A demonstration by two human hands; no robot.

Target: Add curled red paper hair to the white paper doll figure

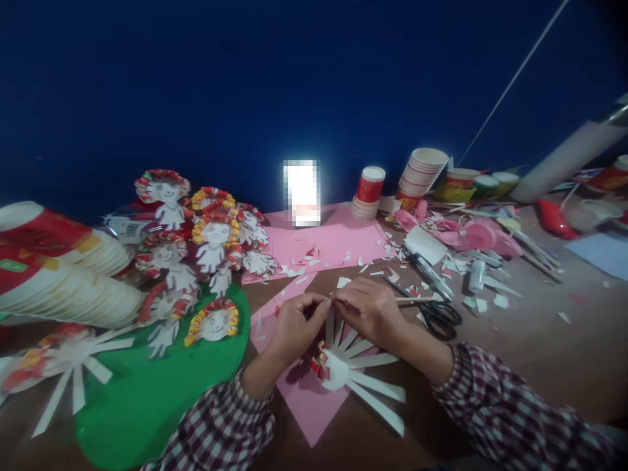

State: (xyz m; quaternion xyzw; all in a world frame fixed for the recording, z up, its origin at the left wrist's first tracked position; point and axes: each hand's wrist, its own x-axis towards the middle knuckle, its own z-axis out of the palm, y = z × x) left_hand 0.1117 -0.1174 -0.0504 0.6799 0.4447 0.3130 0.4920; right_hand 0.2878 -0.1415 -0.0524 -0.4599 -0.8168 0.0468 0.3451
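Observation:
A cut paper cup (pixel 337 370) lies in front of me, its white wall slit into long strips that fan outward. Several red and cream paper curls (pixel 321 363) sit along its left side. My left hand (pixel 303 324) is closed, thumb and forefinger pinching the end of one upright paper strip (pixel 330 325). Close beside it, my right hand (pixel 369 311) is closed too, its fingertips meeting the left ones at that strip. A thin wooden stick (pixel 417 299) runs out from under the right hand toward the right. The fingers hide its other end.
Pink paper (pixel 311 418) lies under the cup. Black-handled scissors (pixel 439 319), a marker (pixel 432 278) and paper scraps lie to the right. On the left are a green sheet (pixel 147 405), paper dolls (pixel 216 239) and stacked cups (pixel 69 288). More cups (pixel 422 173) stand by the blue wall.

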